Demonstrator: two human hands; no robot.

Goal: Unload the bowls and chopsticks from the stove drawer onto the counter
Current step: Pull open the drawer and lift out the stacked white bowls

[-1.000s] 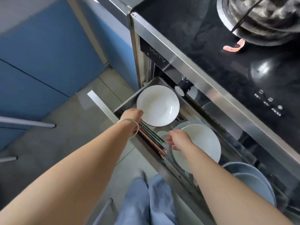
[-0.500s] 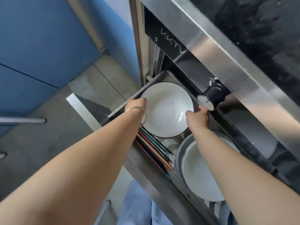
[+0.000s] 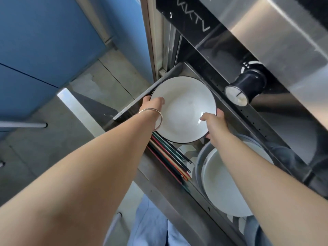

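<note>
The left hand (image 3: 153, 104) and right hand (image 3: 213, 119) grip opposite rims of the white bowl (image 3: 182, 109), which sits between them at the drawer's (image 3: 131, 108) far end.

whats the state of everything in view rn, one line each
drawer: pulled open
black-rimmed bowl: upright, in the drawer, gripped at both sides
left hand: holds the bowl's left rim
right hand: holds the bowl's right rim
chopsticks: lying in the drawer
second bowl: in the drawer, untouched
stove knob: setting unreadable
</note>
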